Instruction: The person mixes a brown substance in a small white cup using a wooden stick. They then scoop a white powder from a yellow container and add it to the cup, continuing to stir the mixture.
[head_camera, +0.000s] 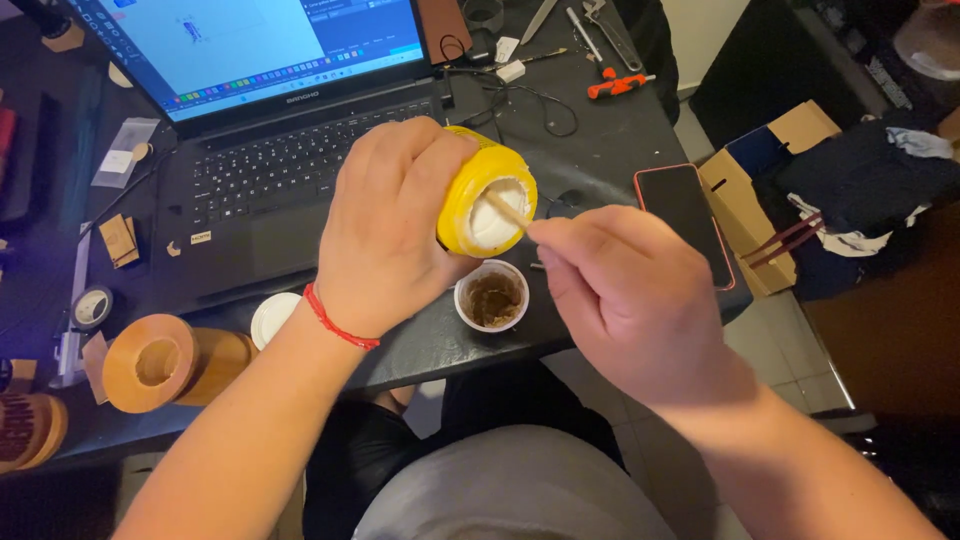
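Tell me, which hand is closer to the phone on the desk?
Right. The right hand, pinching a thin stick, sits just beside the phone; the left hand grips the yellow jar farther away.

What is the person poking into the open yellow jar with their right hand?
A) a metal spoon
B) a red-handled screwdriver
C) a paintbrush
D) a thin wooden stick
D: the right hand pinches a thin wooden stick whose tip reaches into the white contents of the yellow jar, which the left hand grips tilted above a small cup of brown stuff.
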